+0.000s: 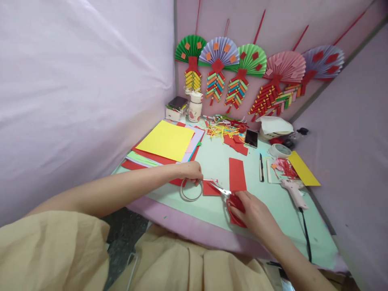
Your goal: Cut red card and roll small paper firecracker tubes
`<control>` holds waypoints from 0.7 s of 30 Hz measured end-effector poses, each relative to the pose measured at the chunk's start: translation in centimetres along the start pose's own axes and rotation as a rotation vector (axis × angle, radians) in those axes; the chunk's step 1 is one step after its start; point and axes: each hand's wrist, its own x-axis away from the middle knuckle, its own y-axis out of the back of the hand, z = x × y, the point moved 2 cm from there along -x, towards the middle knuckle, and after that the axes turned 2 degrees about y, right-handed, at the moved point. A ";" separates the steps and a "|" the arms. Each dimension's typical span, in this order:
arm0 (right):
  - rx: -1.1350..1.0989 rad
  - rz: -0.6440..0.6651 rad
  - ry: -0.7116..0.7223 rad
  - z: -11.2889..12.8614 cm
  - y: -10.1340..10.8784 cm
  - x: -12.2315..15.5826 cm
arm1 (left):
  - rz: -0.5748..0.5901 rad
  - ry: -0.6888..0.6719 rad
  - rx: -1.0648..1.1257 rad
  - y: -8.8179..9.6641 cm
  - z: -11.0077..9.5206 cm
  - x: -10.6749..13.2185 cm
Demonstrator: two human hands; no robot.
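My right hand (257,214) grips red-handled scissors (230,201), whose metal blades point left over a small red paper piece (210,188). My left hand (191,171) is closed in a pinch on a thin white strip running toward the scissor blades, just above a white tape ring (191,192). A red paper rectangle (237,173) lies flat just beyond the scissors on the pale green mat (218,159).
A stack of coloured paper sheets with yellow on top (166,140) sits at the left. A glue gun (293,192) with its cord, a tape roll (280,150), a pen (261,166), a phone (251,138) and paper scraps (224,129) lie around. Paper fan decorations (251,60) hang on the wall.
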 end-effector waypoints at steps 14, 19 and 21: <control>0.116 0.069 0.011 1.5 -0.1 -1.4 | 0.065 0.001 -0.278 0.8 -3.3 0.4; 0.131 0.060 0.015 1.8 0.1 -1.6 | 0.074 -0.004 -0.325 0.7 -3.8 0.4; 0.128 0.071 0.013 1.9 0.1 -1.8 | 0.077 -0.006 -0.337 0.7 -3.9 0.5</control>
